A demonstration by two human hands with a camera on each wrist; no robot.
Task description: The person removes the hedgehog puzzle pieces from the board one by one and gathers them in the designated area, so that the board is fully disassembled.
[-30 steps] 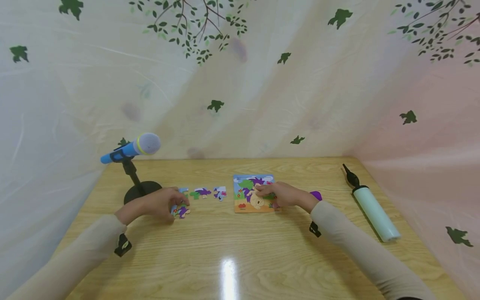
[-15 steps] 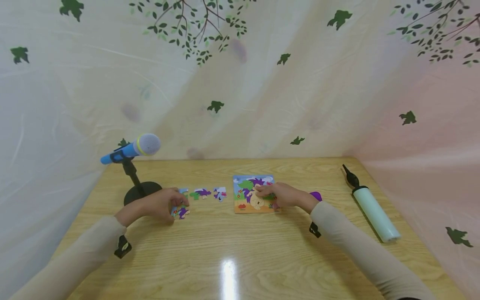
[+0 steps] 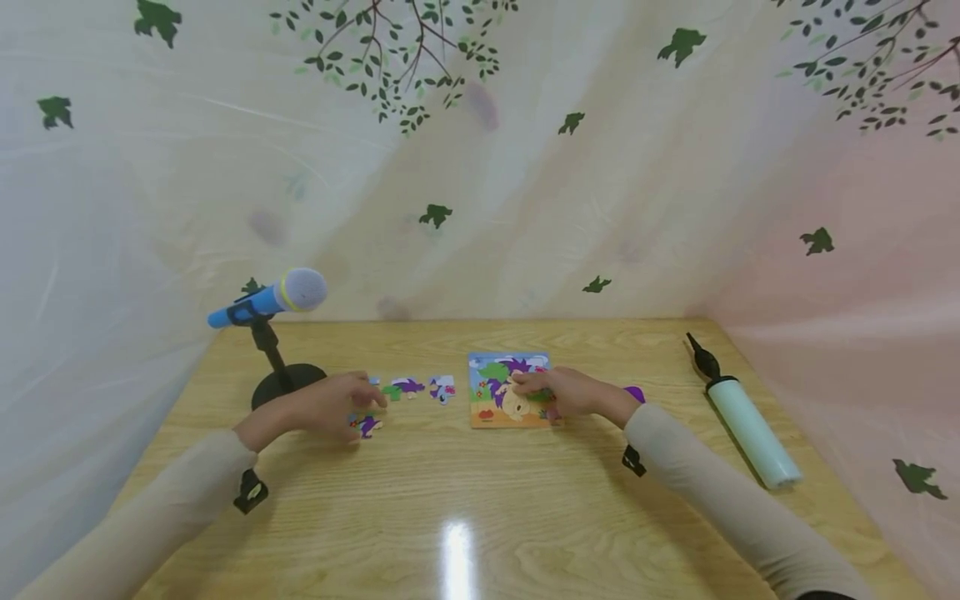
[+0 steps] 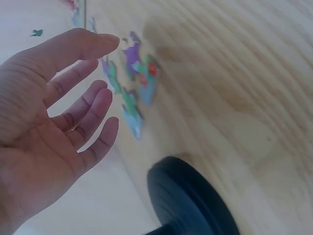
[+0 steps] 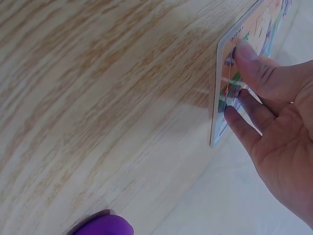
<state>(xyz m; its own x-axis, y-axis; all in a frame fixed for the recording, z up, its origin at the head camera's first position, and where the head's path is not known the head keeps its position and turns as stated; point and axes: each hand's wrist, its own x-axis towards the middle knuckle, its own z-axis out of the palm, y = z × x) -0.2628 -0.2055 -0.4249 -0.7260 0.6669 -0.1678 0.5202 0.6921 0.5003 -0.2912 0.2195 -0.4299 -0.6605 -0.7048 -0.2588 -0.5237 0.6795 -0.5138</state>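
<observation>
At frame centre on the glossy wood-grain table, the right hand presses relaxed, spread fingers on the flat square puzzle board, while the left hand, fingers apart, hovers over loose knobby-edged puzzle pieces.

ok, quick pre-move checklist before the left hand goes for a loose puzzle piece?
1. Left hand free: ok, fingers relaxed, holding nothing.
2. Loose pieces within reach: ok, flat on the table beside the fingertips.
3. Puzzle board steadied: ok, right hand rests on it.
4. Open slot on the board: cannot tell, the hand covers part of it.
5. Mic stand clear of the left wrist: ok, apart but close.
</observation>
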